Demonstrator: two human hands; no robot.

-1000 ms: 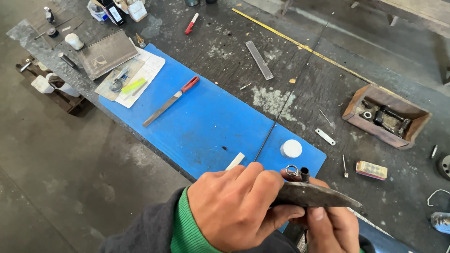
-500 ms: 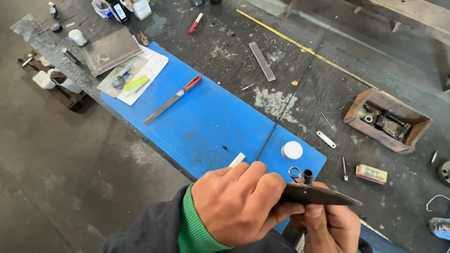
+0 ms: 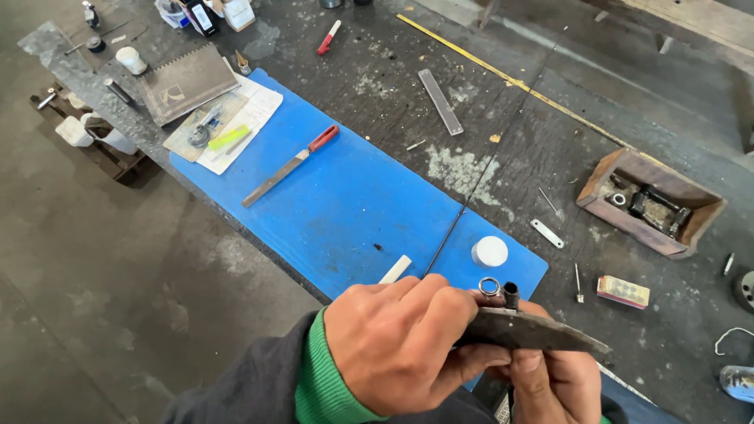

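Hands: left hand (image 3: 400,345) and right hand (image 3: 554,381) both stay clamped on blade (image 3: 534,331).
Change: none; ring (image 3: 489,286) unmoved.

Our one head view, looking steeply down, our hands (image 3: 471,353) close at the near edge, workbench (image 3: 503,157) stretching far and left
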